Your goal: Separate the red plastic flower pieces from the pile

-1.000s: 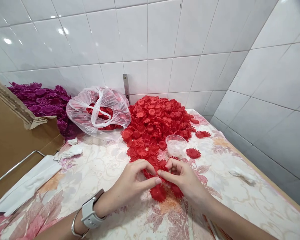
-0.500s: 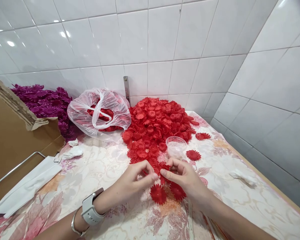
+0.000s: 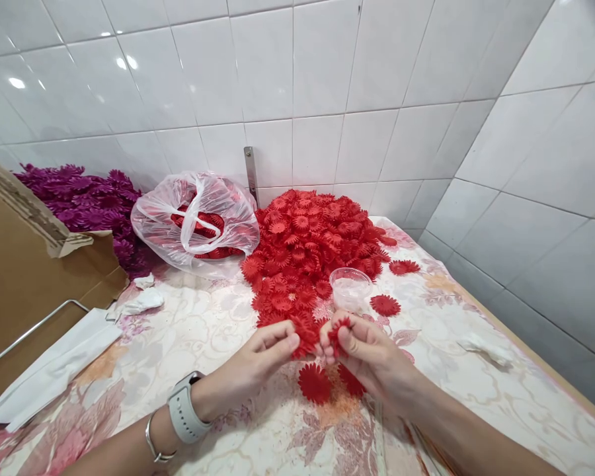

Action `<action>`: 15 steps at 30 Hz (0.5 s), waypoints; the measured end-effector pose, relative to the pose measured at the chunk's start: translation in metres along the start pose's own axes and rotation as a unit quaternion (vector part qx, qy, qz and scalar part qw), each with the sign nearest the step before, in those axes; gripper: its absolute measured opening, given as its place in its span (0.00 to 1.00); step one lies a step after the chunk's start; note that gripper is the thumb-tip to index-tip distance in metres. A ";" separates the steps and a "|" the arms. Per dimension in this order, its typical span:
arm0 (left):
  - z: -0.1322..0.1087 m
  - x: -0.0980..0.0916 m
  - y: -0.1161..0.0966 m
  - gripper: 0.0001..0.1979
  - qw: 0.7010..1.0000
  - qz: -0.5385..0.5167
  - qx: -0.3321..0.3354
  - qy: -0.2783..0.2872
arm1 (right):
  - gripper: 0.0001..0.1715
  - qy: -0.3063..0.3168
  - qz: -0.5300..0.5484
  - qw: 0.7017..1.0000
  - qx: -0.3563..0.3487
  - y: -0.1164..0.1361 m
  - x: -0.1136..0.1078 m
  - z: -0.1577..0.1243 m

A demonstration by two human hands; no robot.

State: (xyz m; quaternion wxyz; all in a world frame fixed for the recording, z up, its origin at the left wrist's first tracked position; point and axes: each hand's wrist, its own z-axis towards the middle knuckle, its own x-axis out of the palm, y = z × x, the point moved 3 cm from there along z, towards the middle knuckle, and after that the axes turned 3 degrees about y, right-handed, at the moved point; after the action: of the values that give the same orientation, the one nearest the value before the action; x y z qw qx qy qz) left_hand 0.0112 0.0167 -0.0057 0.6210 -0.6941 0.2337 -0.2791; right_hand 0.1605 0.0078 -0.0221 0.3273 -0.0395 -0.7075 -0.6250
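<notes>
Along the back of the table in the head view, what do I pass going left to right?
Purple flower pile → clear plastic bag holding red flowers → red flower pile → small clear plastic cup at the pile's front edge → single red flower lying apart on the floral tablecloth.

I saw a heap of red fabric flowers (image 3: 312,251) against white glossy wall tiles (image 3: 327,79), and a purple flower pile (image 3: 84,201) at the far left. The counter cloth (image 3: 203,330) was cream with pink and orange floral print. A clear plastic bag (image 3: 196,221) showed red inside. The cardboard box (image 3: 24,264) was brown, the watch (image 3: 186,415) white.
</notes>
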 end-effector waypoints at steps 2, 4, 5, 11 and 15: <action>0.001 -0.001 -0.001 0.11 0.998 -0.055 0.011 -0.009 | 0.15 -0.007 -0.015 1.000 -0.013 0.003 -0.003 0.001; 0.002 -0.002 -0.002 0.11 0.997 -0.066 0.011 -0.022 | 0.14 -0.013 -0.080 0.997 -0.008 0.004 -0.006 0.001; 0.002 -0.003 -0.003 0.11 0.998 -0.058 0.008 -0.033 | 0.14 -0.027 -0.137 0.990 -0.007 0.004 -0.007 0.001; 0.001 -0.009 -0.003 0.14 0.995 0.072 -0.021 -0.072 | 0.16 -0.139 -0.472 0.865 -0.096 0.016 -0.001 -0.008; 0.001 -0.003 -0.002 0.14 0.981 0.191 -0.008 -0.037 | 0.11 -0.076 -0.487 0.863 -0.112 0.018 0.013 -0.011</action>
State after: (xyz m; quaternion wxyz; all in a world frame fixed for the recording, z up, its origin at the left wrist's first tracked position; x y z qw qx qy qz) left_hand 0.0090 0.0197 -0.0041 0.6652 -0.6516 0.3415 -0.1274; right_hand 0.1634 -0.0029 -0.0005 -0.0806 0.2264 -0.5848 -0.7747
